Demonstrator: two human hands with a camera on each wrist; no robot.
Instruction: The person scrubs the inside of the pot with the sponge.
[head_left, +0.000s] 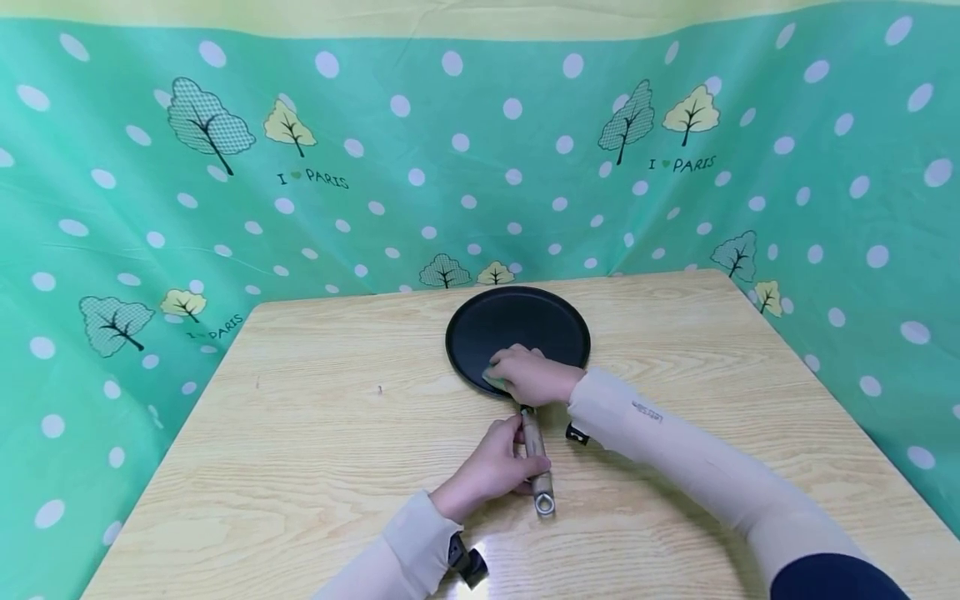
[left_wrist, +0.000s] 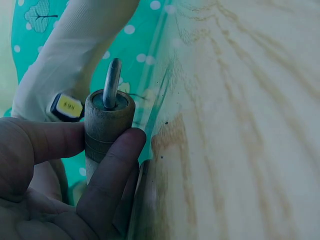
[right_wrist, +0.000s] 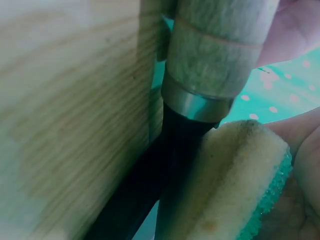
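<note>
A round black flat pan [head_left: 517, 321] lies on the wooden table, its handle [head_left: 532, 437] pointing toward me. My left hand [head_left: 491, 462] holds that handle between thumb and fingers; the left wrist view shows the handle's wooden end [left_wrist: 107, 125] with a metal hanging loop [left_wrist: 113, 82]. Over the pan's near edge, my right hand [head_left: 534, 375] grips a sponge [head_left: 493, 381]. In the right wrist view the sponge [right_wrist: 215, 185] has a pale yellow body and a green scouring side, close beside the black neck [right_wrist: 150, 175] of the handle. The right fingertips are mostly hidden.
The light wooden table [head_left: 322, 433] extends on both sides of the pan. Behind it and along its sides hangs a green curtain [head_left: 375, 125] with white dots and printed trees. Each wrist wears a dark camera, one of them the left camera [head_left: 468, 562].
</note>
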